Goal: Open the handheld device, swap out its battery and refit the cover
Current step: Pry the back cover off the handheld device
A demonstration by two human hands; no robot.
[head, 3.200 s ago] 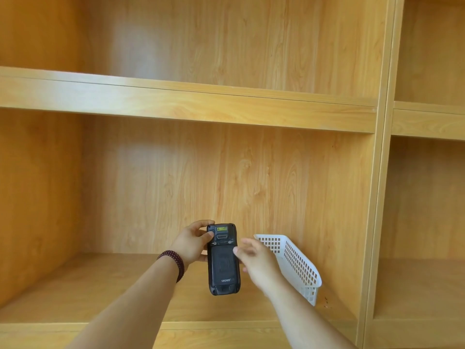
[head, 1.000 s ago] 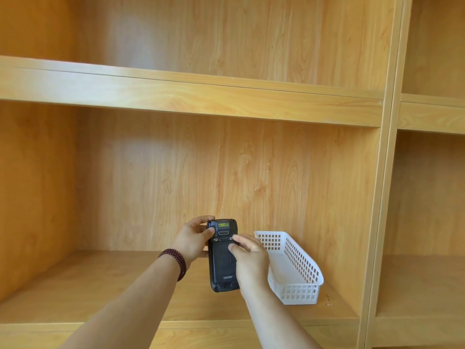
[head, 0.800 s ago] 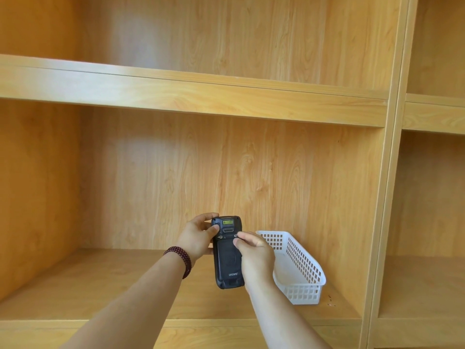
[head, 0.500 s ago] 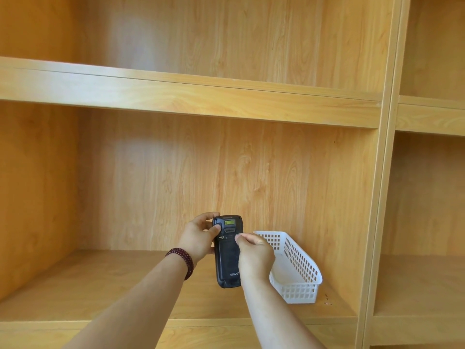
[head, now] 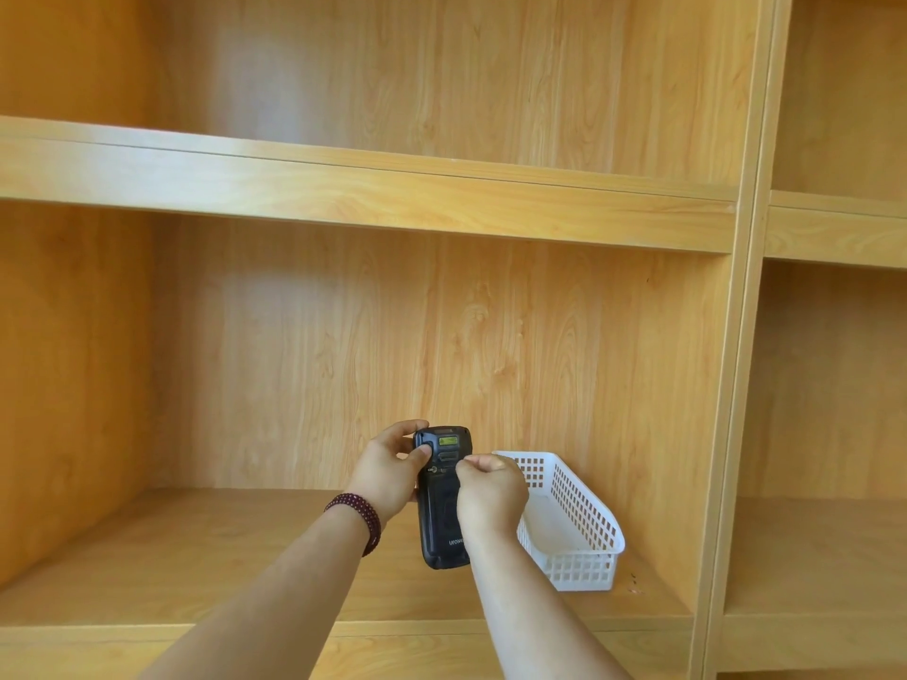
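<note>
Wooden shelving (head: 373, 188) behind, left hand (head: 387, 471) grips the handheld device (head: 441, 503); right hand (head: 488, 495) pinches its latch, cover unopened, battery swap pending.

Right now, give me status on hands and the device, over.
Left hand gripping the handheld device upright, back facing the camera. Right hand pinching at its latch; cover on. White basket beside, apart. Nothing in the way.
</note>
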